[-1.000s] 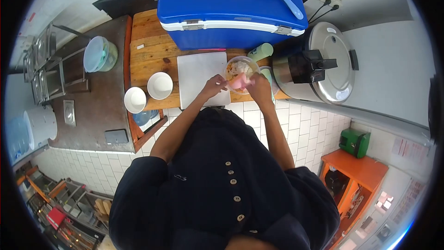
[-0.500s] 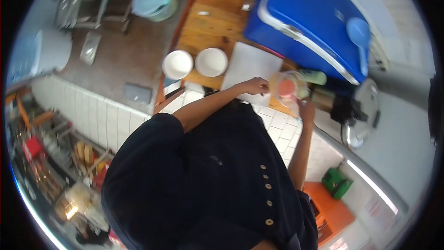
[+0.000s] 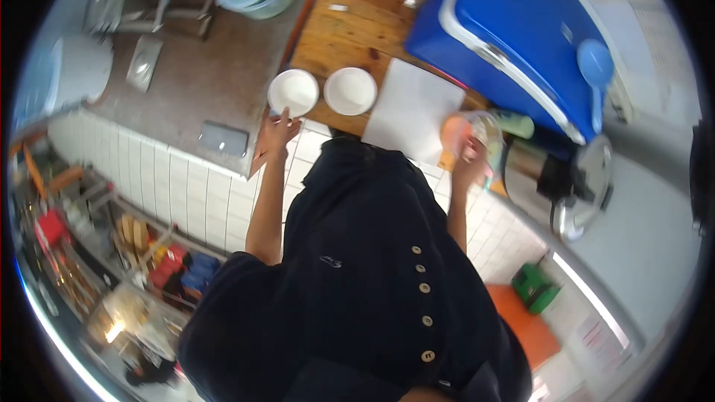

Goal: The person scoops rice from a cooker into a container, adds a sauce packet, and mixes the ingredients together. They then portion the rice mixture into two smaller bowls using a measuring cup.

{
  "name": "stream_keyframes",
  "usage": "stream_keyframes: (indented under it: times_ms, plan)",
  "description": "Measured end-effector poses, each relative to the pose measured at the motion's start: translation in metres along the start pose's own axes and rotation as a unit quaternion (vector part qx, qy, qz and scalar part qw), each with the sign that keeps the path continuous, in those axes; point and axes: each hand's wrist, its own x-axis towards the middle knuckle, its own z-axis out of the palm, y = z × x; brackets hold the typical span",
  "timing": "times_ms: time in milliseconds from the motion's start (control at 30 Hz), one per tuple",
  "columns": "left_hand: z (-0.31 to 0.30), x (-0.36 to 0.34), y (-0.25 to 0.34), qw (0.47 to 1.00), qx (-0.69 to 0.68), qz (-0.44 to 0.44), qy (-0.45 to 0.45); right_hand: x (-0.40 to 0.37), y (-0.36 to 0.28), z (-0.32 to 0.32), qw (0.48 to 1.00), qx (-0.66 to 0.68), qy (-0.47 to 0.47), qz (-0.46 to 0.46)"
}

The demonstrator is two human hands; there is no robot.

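Over the counter's near edge, the right hand (image 3: 468, 164) closes its fingers under and around a clear bowl (image 3: 477, 128), held just beside the white cutting board (image 3: 413, 110) with something pink (image 3: 453, 134) in it; blur hides the exact finger placing. The bowl looks light and thin-walled, probably best cupped from beneath rather than pinched at the rim. The left hand (image 3: 277, 132) is spread, fingertips at the near rim of a white bowl (image 3: 293, 92), seemingly stiff, smooth and breakable, with a second white bowl (image 3: 350, 91) just beside it.
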Motion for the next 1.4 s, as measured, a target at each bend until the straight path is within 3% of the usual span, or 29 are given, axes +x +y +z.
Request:
stream_keyframes:
  times_ms: [33, 67, 133, 200, 300, 333, 367, 400, 467, 500, 533, 600, 733, 800, 967, 1067, 1100, 1200, 1267, 1367, 1400]
  plan:
    - [0.005, 0.005, -0.002, 0.999, 0.018, 0.038, -0.033, -0.003, -0.012, 0.006, 0.992, 0.096, -0.073, 0.045]
    - [0.010, 0.013, -0.005, 0.995, 0.029, 0.074, -0.064, -0.003, -0.003, 0.018, 0.988, 0.086, -0.130, 0.007]
    - [0.029, 0.029, -0.005, 0.988, 0.039, 0.117, -0.090, 0.004, -0.049, 0.017, 0.972, 0.117, -0.196, 0.061]
    - [0.052, 0.013, 0.024, 0.989, 0.000, 0.120, -0.088, 0.007, -0.071, 0.009, 0.962, 0.131, -0.235, 0.049]
    - [0.063, 0.038, 0.022, 0.953, 0.058, 0.276, -0.109, -0.004, -0.051, 0.013, 0.966, 0.154, -0.201, 0.050]
    - [0.058, 0.059, 0.011, 0.954, 0.143, 0.245, -0.096, -0.006, -0.047, 0.010, 0.969, 0.122, -0.197, 0.087]
    - [0.069, 0.032, 0.028, 0.983, 0.068, 0.137, -0.101, -0.008, -0.039, 0.007, 0.971, 0.128, -0.180, 0.095]
    - [0.073, 0.030, 0.027, 0.982, 0.102, 0.136, -0.087, -0.011, -0.030, 0.003, 0.970, 0.155, -0.159, 0.097]
    - [0.074, 0.032, 0.010, 0.902, 0.293, 0.306, 0.088, -0.014, -0.014, -0.010, 0.968, 0.158, -0.162, 0.113]
    - [0.076, 0.023, 0.007, 0.841, 0.294, 0.433, 0.139, -0.015, -0.014, -0.019, 0.964, 0.164, -0.160, 0.137]
    - [0.076, 0.003, 0.016, 0.843, 0.312, 0.428, 0.090, -0.016, -0.008, -0.025, 0.963, 0.172, -0.153, 0.139]
    - [0.084, -0.011, 0.022, 0.759, 0.380, 0.526, 0.057, -0.020, 0.010, -0.032, 0.963, 0.180, -0.146, 0.136]
    - [0.110, -0.018, 0.018, 0.743, 0.537, 0.398, 0.030, -0.020, 0.025, -0.028, 0.958, 0.169, -0.191, 0.134]
    - [0.124, 0.013, -0.010, 0.745, 0.566, 0.354, 0.017, -0.012, 0.029, -0.022, 0.954, 0.167, -0.234, 0.085]
    - [0.157, -0.036, 0.010, 0.763, 0.492, 0.413, 0.070, 0.015, -0.011, -0.023, 0.929, 0.179, -0.319, 0.057]
    - [0.166, -0.067, 0.036, 0.768, 0.487, 0.403, 0.107, 0.035, -0.003, -0.016, 0.906, 0.187, -0.375, -0.054]
    - [0.165, -0.065, 0.041, 0.766, 0.484, 0.407, 0.121, 0.041, 0.007, -0.008, 0.902, 0.192, -0.385, -0.041]
    - [0.155, -0.041, 0.028, 0.788, 0.480, 0.364, 0.123, 0.054, -0.005, -0.003, 0.891, 0.147, -0.417, -0.103]
    - [0.140, -0.051, 0.021, 0.804, 0.469, 0.333, 0.152, 0.056, -0.017, -0.002, 0.874, 0.133, -0.452, -0.115]
    - [0.117, -0.084, 0.028, 0.819, 0.460, 0.321, 0.119, 0.053, -0.021, 0.001, 0.853, 0.118, -0.491, -0.131]
    - [0.116, -0.085, 0.019, 0.803, 0.445, 0.377, 0.123, 0.047, -0.021, 0.002, 0.846, 0.125, -0.504, -0.119]
